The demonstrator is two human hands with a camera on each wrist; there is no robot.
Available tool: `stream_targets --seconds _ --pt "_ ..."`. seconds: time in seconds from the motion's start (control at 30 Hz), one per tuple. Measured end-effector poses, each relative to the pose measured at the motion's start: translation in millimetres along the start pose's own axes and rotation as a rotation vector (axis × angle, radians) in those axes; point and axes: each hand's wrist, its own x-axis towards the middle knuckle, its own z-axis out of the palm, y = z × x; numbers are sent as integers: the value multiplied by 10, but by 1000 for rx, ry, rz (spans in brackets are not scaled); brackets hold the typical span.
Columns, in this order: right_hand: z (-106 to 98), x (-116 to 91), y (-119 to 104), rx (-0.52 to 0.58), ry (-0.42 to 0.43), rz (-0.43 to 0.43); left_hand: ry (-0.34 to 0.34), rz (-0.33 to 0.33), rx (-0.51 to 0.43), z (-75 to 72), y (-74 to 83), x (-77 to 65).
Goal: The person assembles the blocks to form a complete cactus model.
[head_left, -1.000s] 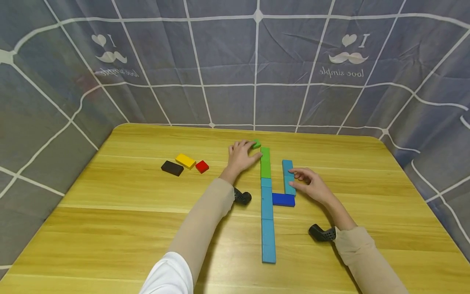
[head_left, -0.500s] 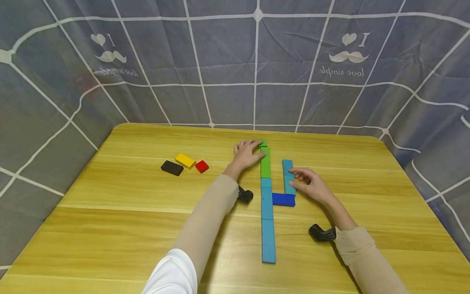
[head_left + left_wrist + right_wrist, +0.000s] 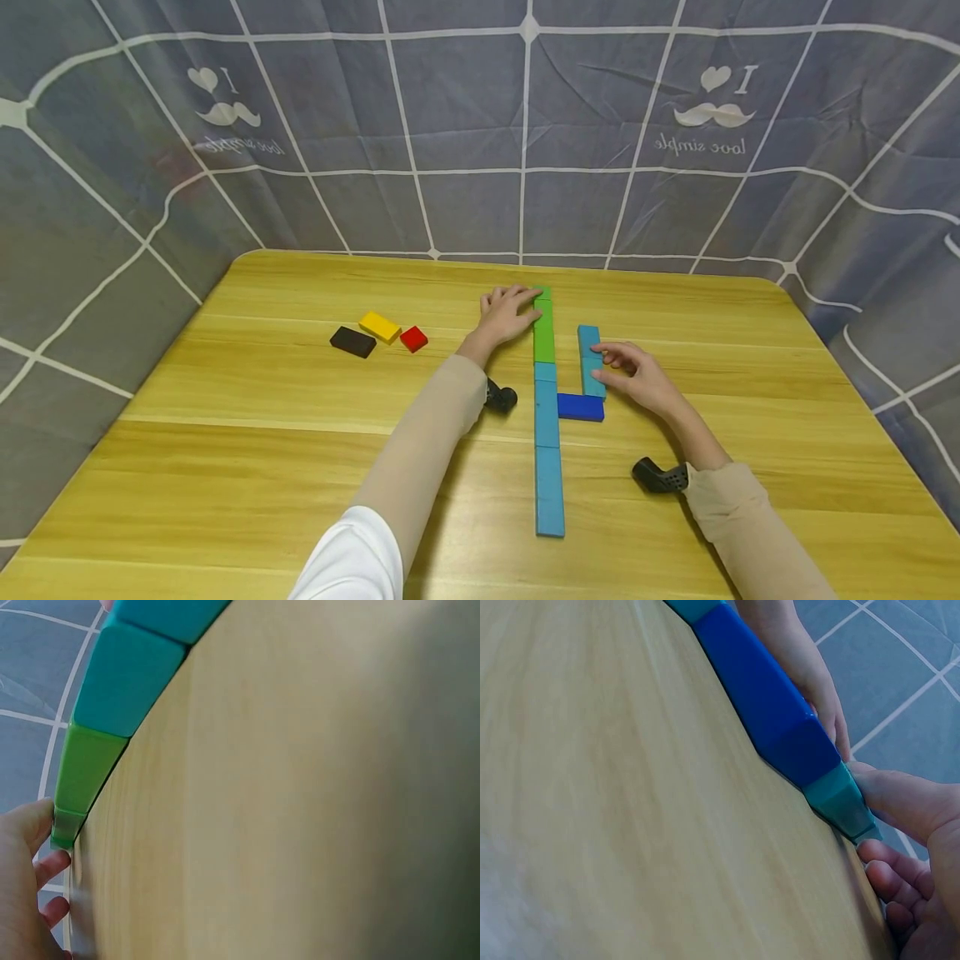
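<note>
While only the head view shows the yellow block [image 3: 380, 328], we find the left hand [image 3: 504, 317] relaxed, gripping nothing, touching the small green block [image 3: 547, 293] ending the block row [image 3: 547, 414]; the right hand [image 3: 636, 375], similarly loose, touches light-blue blocks [image 3: 589, 380].

Head view from above, facing fwd/down; wrist views low, close; head & R share dk-blue block [image 3: 581, 407].

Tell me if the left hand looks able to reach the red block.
Probably yes: the red block lies to the left of the left hand, and no other block stands between them.
</note>
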Motion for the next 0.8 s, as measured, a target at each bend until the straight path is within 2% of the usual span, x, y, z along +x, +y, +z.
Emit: stream_targets --seconds 0.37,0.8 --pt "-3 4 11 -6 0 2 -5 25 -4 13 -26 2" --pt "-6 4 5 -10 1 1 -25 17 -16 -12 -4 -23"
